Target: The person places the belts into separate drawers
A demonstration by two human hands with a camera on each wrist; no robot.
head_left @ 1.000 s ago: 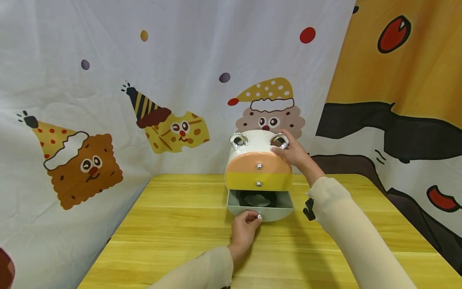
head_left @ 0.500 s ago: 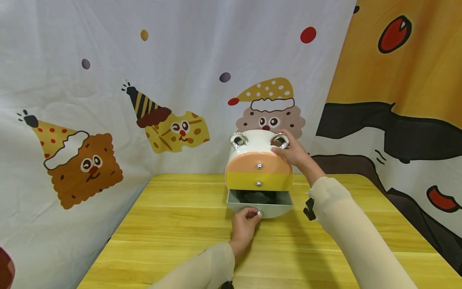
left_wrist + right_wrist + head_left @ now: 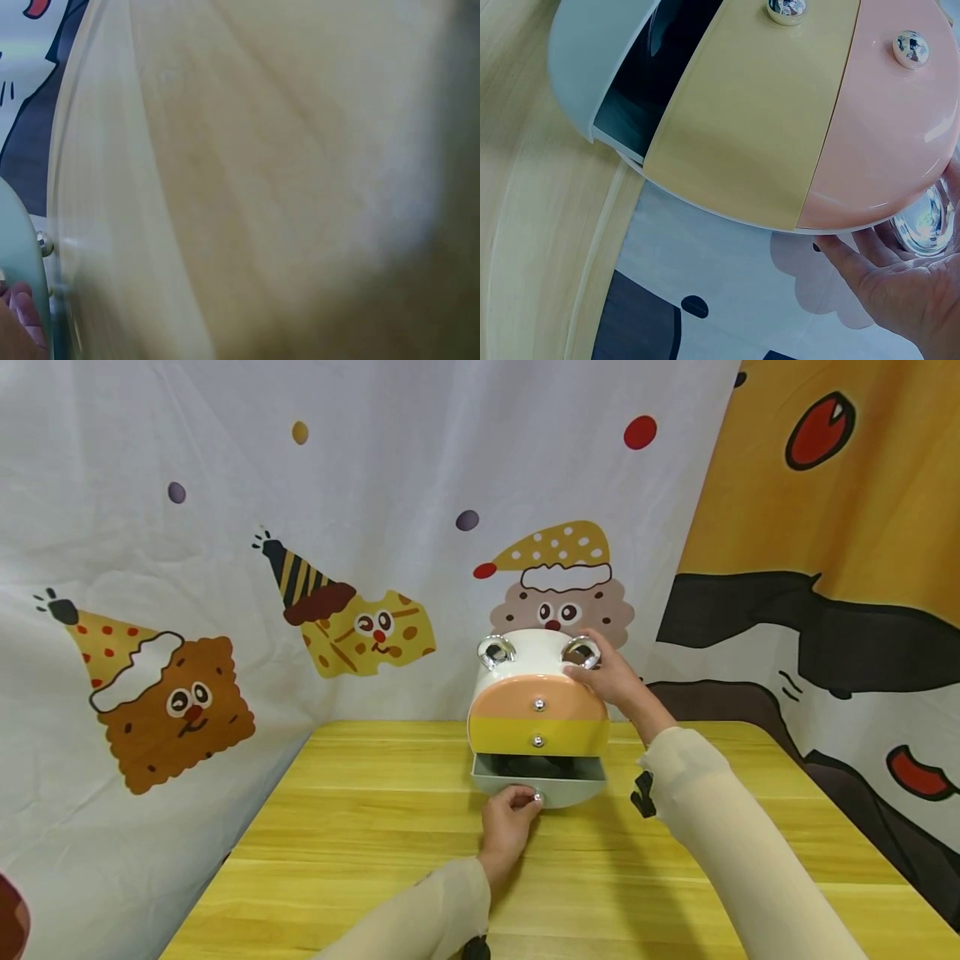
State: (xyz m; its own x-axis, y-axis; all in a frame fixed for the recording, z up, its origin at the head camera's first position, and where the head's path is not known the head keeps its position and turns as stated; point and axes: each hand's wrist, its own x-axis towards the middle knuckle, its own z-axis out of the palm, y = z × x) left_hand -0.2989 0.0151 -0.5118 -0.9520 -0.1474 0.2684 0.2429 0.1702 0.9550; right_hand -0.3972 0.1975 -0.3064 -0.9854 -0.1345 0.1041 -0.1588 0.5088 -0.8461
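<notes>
A small white drawer box [image 3: 536, 653] with frog-like silver eyes stands on the table near its back edge. Its orange top drawer [image 3: 510, 700] and yellow middle drawer [image 3: 502, 735] are closed. The grey-green bottom drawer [image 3: 577, 795] is partly pulled out, with a dark item [image 3: 536, 766] inside, mostly hidden. My left hand [image 3: 504, 831] pinches that drawer's silver knob [image 3: 538, 797]; only a few of its fingertips [image 3: 26, 307] show in the left wrist view. At the upper right, my right hand [image 3: 613, 678] grips the box around its silver eye [image 3: 924, 225].
The wooden table [image 3: 360, 843] spreads out on both sides of the box and in front. Behind it hangs a white curtain [image 3: 390, 443] with cartoon prints, and an orange section [image 3: 900, 510] is at the right.
The bottom drawer has slid inward, away from me, with my left hand on its knob. Less of the dark item inside shows. My right hand stays in place on the box.
</notes>
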